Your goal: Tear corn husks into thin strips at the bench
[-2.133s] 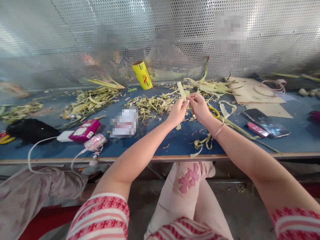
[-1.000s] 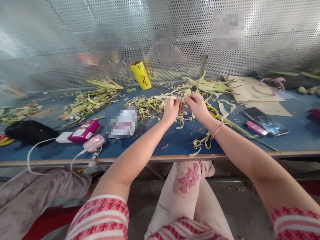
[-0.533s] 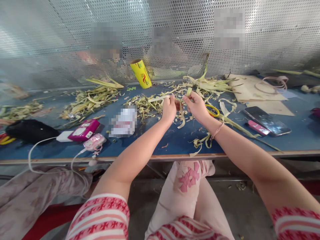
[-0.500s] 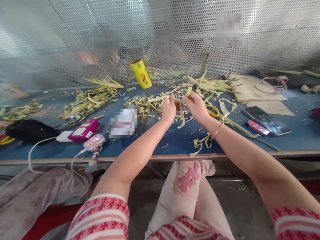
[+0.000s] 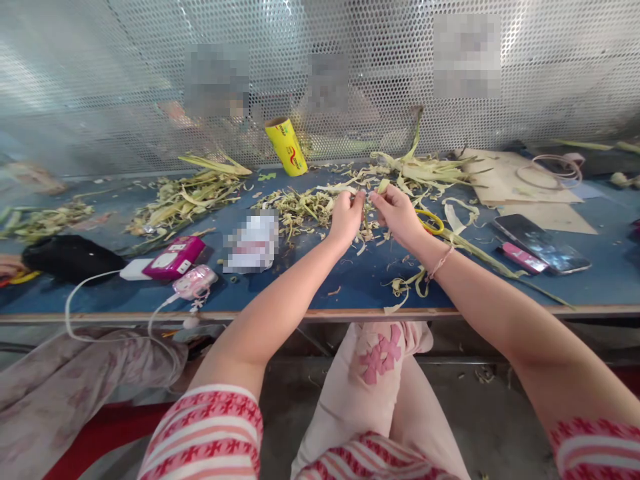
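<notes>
My left hand (image 5: 347,217) and my right hand (image 5: 399,215) come close together over the blue table, both with thumb and fingers pinched. A pale green strip of dried leaf or husk (image 5: 383,186) sticks up from my right fingertips. My left fingers also pinch a thin piece, mostly hidden behind them. Below and behind the hands lies a heap of curled plant shreds (image 5: 305,210). Yellow-handled scissors (image 5: 431,223), partly covered, rest beside my right wrist. A larger bunch of pale leaves (image 5: 425,168) lies beyond my right hand.
A yellow cardboard tube (image 5: 287,148) stands tilted against the perforated metal screen (image 5: 340,127). To the left are another plant heap (image 5: 185,200), a magenta box (image 5: 175,258), cables and a black pouch (image 5: 73,259). A phone (image 5: 543,243) lies right. Another person's hand (image 5: 11,265) shows far left.
The long strip hanging between my hands no longer dangles as far down. My hands have shifted slightly apart, and the view has moved a little to the left.
</notes>
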`<state>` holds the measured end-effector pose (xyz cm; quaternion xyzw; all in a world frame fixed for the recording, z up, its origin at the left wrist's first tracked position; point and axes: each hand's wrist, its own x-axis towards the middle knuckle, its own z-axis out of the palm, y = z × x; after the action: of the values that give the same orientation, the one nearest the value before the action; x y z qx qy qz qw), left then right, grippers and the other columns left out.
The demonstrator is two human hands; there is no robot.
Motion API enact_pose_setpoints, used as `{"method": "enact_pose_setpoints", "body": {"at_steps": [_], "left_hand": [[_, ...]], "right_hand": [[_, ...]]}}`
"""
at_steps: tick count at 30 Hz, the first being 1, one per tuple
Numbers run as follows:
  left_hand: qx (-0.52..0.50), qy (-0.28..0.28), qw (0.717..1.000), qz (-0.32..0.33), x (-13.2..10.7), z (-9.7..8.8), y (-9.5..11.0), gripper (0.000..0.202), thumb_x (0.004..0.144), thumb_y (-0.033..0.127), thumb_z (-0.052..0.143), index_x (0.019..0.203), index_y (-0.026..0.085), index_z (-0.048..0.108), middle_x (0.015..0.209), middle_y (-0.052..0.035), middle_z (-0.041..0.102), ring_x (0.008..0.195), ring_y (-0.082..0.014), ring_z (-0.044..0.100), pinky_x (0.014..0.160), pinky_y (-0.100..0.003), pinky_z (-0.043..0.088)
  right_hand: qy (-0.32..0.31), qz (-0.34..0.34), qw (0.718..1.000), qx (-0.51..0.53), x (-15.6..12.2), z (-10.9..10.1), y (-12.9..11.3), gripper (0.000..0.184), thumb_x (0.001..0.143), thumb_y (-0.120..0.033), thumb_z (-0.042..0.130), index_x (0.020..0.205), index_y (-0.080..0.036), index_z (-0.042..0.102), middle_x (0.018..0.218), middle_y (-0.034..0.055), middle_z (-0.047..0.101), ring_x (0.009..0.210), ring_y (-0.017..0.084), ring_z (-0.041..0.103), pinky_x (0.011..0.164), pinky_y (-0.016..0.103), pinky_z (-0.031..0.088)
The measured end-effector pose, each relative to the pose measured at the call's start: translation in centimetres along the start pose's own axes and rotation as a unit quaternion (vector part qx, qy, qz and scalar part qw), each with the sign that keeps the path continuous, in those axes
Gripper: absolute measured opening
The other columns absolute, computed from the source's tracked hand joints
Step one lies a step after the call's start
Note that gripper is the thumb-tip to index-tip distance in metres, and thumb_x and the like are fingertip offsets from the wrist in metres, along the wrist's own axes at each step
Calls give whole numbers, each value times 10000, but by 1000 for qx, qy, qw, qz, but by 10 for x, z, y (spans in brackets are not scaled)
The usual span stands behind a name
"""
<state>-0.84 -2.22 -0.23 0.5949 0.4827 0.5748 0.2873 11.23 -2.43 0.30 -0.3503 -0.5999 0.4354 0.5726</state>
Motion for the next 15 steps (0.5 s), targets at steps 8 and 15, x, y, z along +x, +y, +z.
{"method": "enact_pose_setpoints", "body": {"at_steps": [8, 15], "left_hand": [[92, -39, 995, 13, -8, -3, 18, 259, 940, 290, 535, 731, 236, 392, 456, 76, 413, 459, -116, 465, 565, -285, 338], [114, -55, 991, 31, -11, -3, 22, 222, 934, 261, 533, 758, 230, 403, 533, 57, 450, 513, -114, 478, 587, -289, 344]], "right_hand": [[45, 29, 996, 73, -1, -2, -8, 380, 805, -411, 717, 704, -224, 401, 544, -101, 289, 433, 37, 210, 390, 211, 180], [80, 48, 991, 95, 1, -6, -9, 379, 816, -366, 713, 688, -216, 390, 539, -106, 299, 418, 29, 214, 380, 198, 178]]}}
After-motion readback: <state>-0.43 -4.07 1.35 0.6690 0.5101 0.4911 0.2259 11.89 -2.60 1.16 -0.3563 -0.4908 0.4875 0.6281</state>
